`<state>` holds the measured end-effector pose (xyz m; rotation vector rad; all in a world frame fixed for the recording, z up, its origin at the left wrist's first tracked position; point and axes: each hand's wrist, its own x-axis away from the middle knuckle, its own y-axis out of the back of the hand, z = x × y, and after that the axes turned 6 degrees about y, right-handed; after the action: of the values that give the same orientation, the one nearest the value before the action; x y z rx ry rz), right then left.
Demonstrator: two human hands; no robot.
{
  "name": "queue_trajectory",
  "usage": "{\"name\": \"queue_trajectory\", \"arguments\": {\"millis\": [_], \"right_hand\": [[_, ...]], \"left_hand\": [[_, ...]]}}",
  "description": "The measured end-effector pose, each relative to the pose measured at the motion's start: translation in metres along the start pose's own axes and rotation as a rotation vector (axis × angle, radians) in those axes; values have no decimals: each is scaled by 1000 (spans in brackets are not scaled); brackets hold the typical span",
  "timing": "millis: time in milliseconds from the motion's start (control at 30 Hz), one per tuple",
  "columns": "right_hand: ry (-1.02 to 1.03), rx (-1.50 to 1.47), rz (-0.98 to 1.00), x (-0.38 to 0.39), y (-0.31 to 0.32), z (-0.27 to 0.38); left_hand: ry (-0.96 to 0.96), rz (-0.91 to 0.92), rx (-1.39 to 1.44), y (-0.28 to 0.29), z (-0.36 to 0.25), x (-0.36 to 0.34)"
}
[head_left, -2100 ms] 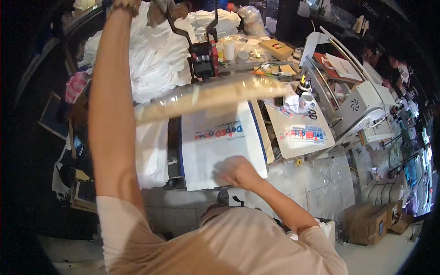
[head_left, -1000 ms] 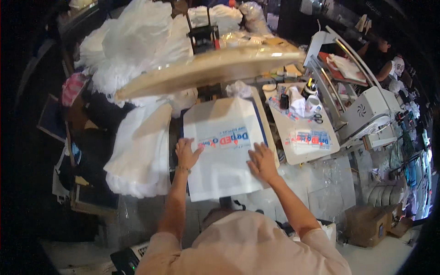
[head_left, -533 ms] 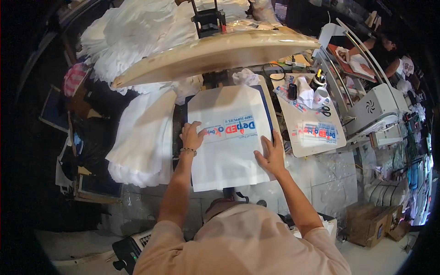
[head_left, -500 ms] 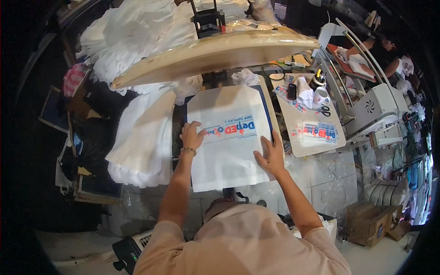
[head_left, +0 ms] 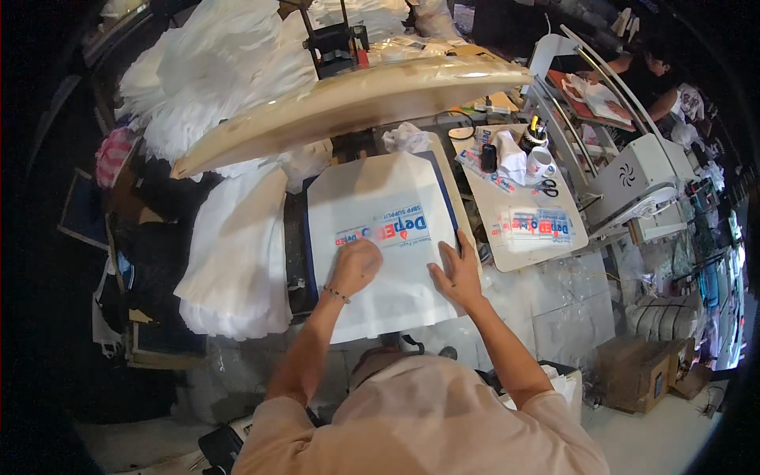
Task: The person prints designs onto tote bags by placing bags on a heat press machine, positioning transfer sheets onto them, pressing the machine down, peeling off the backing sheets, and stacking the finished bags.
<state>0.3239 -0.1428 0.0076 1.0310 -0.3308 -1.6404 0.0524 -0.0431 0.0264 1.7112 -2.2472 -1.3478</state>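
A white cloth piece [head_left: 388, 305] with two cut-off far corners lies flat on the dark-edged platen [head_left: 450, 186] of a heat press. Across its middle sits a blue and red print or transfer film [head_left: 408, 223], upside down to me. My left hand [head_left: 356, 265] rests on the near left part of that print, fingers curled in; what they hold, if anything, is hidden. Spread over the right side of the cloth is my right hand [head_left: 459, 275], thumb and fingers apart. The raised upper plate [head_left: 356, 99] of the press hangs beyond both hands.
White cloth pieces [head_left: 237, 253] are stacked left of the press. To the right, a pale board [head_left: 503, 249] carries printed films [head_left: 538, 228], scissors [head_left: 547, 188], a mug [head_left: 541, 163] and a pen holder. Another person [head_left: 661, 83] works at the far right.
My left hand has moved right, from the cloth's left edge onto the print, and its fingers have curled. My right hand stays on the cloth's right side. The view has shifted slightly.
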Motion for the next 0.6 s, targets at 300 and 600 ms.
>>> {"name": "queue_trajectory", "arguments": {"millis": [300,600], "right_hand": [[-7,13,-29,3,-3,-7],[0,-30,-59,5,-2,-10]], "left_hand": [[38,219,72,-5,-30,-18],[156,18,156,-7,-62,-19]]}}
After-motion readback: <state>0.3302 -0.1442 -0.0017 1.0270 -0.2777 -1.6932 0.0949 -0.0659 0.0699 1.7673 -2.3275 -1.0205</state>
